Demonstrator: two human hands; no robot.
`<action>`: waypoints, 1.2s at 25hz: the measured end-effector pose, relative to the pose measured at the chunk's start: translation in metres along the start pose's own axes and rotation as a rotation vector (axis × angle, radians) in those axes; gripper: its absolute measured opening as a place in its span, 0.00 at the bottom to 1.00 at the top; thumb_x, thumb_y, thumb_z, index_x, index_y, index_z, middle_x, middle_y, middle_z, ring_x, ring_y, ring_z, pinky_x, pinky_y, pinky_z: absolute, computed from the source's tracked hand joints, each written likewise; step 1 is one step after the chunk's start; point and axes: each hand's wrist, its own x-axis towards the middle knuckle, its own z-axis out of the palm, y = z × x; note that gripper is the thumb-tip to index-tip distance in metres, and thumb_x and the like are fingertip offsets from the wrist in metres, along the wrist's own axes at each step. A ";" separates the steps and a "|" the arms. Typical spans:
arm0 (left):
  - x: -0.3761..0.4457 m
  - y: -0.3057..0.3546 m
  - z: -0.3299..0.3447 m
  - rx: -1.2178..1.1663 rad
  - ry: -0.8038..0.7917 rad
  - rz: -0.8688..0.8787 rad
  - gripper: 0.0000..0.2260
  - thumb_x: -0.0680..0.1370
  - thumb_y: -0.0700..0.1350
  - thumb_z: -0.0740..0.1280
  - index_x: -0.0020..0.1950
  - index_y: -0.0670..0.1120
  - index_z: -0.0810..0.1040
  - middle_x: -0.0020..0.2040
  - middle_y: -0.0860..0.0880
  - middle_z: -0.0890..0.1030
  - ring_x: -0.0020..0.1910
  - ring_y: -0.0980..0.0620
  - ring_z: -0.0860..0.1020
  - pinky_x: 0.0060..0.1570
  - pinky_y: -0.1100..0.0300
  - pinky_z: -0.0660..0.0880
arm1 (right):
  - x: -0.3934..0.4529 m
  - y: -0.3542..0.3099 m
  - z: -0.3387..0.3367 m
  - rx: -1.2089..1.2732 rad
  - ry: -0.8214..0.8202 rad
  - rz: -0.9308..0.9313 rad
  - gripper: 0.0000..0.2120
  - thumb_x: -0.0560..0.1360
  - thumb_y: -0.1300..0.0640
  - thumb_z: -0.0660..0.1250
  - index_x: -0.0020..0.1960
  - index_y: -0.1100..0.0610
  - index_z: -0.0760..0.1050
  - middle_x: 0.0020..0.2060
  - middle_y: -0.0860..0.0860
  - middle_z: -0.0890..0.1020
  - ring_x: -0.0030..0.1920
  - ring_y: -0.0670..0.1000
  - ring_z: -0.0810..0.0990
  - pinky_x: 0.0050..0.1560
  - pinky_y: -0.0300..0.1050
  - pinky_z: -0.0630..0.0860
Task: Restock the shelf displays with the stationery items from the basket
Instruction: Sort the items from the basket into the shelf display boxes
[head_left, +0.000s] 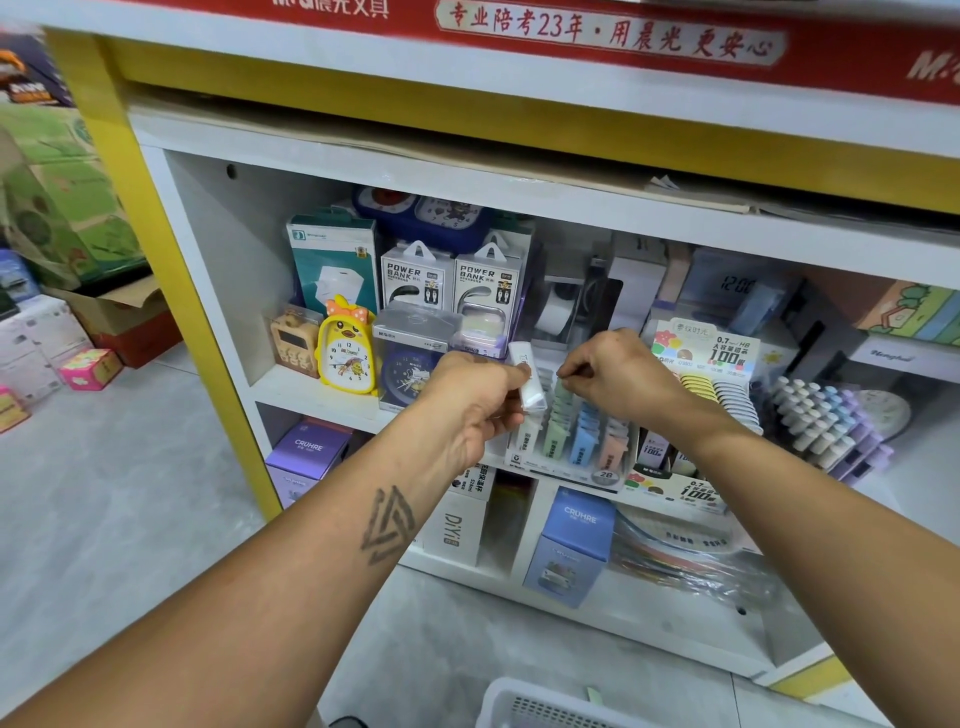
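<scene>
Stationery restocking at a shop shelf, both hands raised over a lead-refill display.

Left hand (475, 400) pinched a small white case (527, 382) between thumb and fingers, tilted above the display tray (566, 470), seemingly to slot it into the white row. Right hand (618, 376) pinched the top of a green case (560, 395), perhaps parting the rows. White basket (524, 704) sat on the floor below.

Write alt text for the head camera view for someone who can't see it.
The left hand holds a small white case above a display tray of pastel lead-refill cases on a shelf, while the right hand pinches a green case in it.
</scene>
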 end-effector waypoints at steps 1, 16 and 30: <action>0.000 0.000 0.000 -0.003 0.000 0.000 0.06 0.77 0.34 0.70 0.50 0.40 0.75 0.35 0.43 0.80 0.29 0.50 0.76 0.27 0.60 0.74 | 0.000 0.000 0.000 0.002 0.014 0.002 0.05 0.75 0.62 0.72 0.50 0.57 0.85 0.46 0.51 0.86 0.44 0.48 0.83 0.49 0.37 0.77; -0.005 0.003 0.002 -0.037 -0.053 -0.043 0.03 0.77 0.32 0.68 0.48 0.36 0.75 0.39 0.36 0.83 0.34 0.44 0.83 0.36 0.54 0.83 | 0.001 -0.014 -0.009 0.172 -0.167 0.235 0.13 0.79 0.64 0.65 0.59 0.53 0.82 0.56 0.50 0.84 0.50 0.49 0.83 0.53 0.41 0.79; -0.008 0.002 0.024 -0.140 -0.083 -0.056 0.06 0.79 0.38 0.69 0.51 0.35 0.77 0.33 0.39 0.81 0.31 0.47 0.80 0.33 0.59 0.81 | -0.063 -0.010 -0.053 1.003 -0.072 0.403 0.07 0.72 0.70 0.73 0.49 0.63 0.83 0.39 0.60 0.86 0.38 0.54 0.86 0.41 0.39 0.83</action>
